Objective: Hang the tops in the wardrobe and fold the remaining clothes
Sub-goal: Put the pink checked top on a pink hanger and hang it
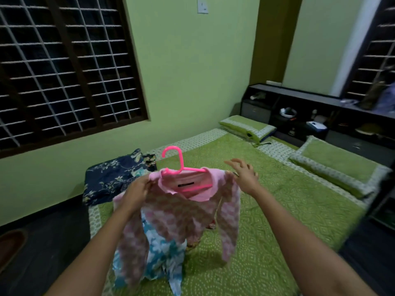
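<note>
Spreading across the lower right of the frame, the green quilted bedspread (267, 210) carries soft heaps still to fold: a navy floral cloth (111, 176) left of centre, a thin turquoise print garment (162, 253) below. Held over them at centre, the pink checked knit top (181, 212) drapes limply on a glossy pink plastic hanger (177, 163). Hanging seems in hand; next, probably squaring the right shoulder. The left hand (136, 189) pinches the collar; the right hand (243, 174) hovers beside, fingers spread, holding nothing.

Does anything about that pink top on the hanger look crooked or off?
Slightly. The pink top sits unevenly on the pink hanger: the left hand grips one shoulder, while the right hand is open beside the other. The hanger tilts. Nothing looks torn or spilled.
</note>
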A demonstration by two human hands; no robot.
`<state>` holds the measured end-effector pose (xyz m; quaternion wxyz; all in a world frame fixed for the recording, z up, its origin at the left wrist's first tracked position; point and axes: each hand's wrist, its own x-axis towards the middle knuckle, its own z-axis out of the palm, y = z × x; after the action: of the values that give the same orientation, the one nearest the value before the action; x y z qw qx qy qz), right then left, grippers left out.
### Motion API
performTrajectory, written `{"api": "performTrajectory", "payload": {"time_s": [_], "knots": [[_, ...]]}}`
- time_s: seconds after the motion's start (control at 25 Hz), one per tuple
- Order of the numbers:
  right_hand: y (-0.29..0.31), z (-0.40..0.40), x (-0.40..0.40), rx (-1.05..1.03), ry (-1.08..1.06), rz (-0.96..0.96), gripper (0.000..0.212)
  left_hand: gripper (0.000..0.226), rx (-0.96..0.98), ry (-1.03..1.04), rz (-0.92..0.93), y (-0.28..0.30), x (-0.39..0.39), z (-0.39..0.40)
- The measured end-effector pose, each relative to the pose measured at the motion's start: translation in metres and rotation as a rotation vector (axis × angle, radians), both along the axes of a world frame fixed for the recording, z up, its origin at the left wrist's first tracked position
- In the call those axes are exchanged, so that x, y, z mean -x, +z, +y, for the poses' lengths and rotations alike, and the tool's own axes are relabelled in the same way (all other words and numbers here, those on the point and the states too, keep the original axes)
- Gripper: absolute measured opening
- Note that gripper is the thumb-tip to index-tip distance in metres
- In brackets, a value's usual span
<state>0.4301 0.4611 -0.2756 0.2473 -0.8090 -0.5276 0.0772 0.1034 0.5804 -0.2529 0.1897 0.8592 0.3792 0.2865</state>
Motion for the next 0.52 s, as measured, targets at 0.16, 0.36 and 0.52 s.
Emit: {"api": "performTrajectory", "payload": {"time_s": [0.16, 0.36, 0.52], "knots": [[0.010, -0.022, -0.019, -0.044, -0.021, 0.267, 0.036, 0.034, -0.047, -0.019, -0.005, 0.018, -0.019, 0.001], [0.023, -0.060, -0.016, -0.415, -0.305, 0.235, 0.027, 0.031, -0.059, -0.131, 0.104, 0.016, -0.056, -0.005], [0.035, -0.091, -0.030, -0.573, -0.303, 0.070, 0.031, 0.034, -0.063, -0.178, 0.062, 0.011, -0.100, -0.010]]}}
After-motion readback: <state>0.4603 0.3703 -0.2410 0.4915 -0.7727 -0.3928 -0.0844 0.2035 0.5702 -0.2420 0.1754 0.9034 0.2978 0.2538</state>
